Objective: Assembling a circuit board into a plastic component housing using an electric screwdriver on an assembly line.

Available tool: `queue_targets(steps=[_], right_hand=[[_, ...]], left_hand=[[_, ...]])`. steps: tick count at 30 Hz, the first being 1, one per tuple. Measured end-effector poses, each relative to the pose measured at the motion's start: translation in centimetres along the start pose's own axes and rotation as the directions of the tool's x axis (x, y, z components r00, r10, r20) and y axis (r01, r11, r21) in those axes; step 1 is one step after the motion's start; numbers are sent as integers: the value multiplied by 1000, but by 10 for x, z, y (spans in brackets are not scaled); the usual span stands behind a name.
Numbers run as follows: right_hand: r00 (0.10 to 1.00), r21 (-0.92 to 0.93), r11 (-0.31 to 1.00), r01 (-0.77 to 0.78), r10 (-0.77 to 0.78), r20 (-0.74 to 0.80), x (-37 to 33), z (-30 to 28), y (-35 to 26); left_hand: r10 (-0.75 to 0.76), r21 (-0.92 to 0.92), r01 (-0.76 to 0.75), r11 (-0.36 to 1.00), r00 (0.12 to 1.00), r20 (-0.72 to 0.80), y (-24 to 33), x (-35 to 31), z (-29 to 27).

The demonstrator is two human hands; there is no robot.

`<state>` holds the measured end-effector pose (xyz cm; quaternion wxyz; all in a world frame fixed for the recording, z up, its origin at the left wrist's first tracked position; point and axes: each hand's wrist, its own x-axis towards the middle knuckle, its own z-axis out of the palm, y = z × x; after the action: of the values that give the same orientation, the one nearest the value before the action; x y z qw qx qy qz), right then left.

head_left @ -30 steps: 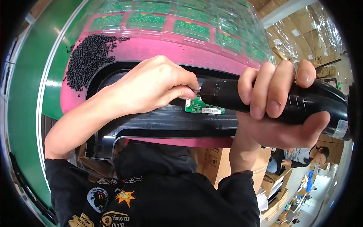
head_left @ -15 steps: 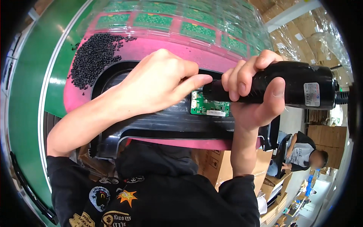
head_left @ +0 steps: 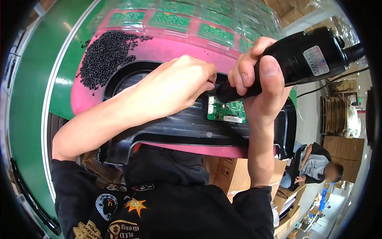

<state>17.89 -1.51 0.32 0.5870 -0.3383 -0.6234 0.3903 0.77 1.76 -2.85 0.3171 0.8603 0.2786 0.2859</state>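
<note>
My right hand (head_left: 260, 89) is wrapped round a black corded electric screwdriver (head_left: 294, 57), held at a slant with its front end over the upper left of a green circuit board (head_left: 229, 112). The board lies inside a black plastic housing (head_left: 171, 126). My left hand (head_left: 179, 81) reaches across the housing, its thumb and fingers pinched together just left of the screwdriver's front end. Whatever sits in that pinch is hidden. The screwdriver's tip cannot be made out.
A heap of small black screws (head_left: 105, 57) lies on the pink mat (head_left: 167, 47) at the upper left. Beyond it stand clear plastic trays (head_left: 171, 22) of green boards. The screwdriver's cord (head_left: 354, 51) runs off right. Cardboard boxes (head_left: 223, 173) stand below; a person (head_left: 316, 165) sits farther right.
The screwdriver has tilted, its rear end rising and its front end staying by the board. My left thumb has drawn in from its stretched position beside the tool. The whole view has shifted slightly.
</note>
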Motion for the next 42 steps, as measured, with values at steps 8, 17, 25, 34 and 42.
queue_targets(steps=[8, 17, 25, 34, 42], right_hand=[[999, 174, 984, 35, -33, -17, -13, -8, 2], [959, 456, 846, 276, -208, -195, -27, -18, -27], [949, 474, 822, 315, -259, -180, -33, -21, -27], [1000, 320, 947, 16, -21, 14, -35, -17, -15], [995, 171, 985, 12, -28, 92, -33, -5, -19]], left_hand=[[-2, 81, -11, 997, 986, 164, 2, -1, -3], [111, -66, -101, 993, 979, 171, -1, 0, 3], [207, -166, -179, 970, 964, 170, -2, 2, 6], [-9, 12, 12, 1000, 983, -186, 17, 8, -40], [-81, 658, 54, 751, 997, 10, -49, -49, -99]])
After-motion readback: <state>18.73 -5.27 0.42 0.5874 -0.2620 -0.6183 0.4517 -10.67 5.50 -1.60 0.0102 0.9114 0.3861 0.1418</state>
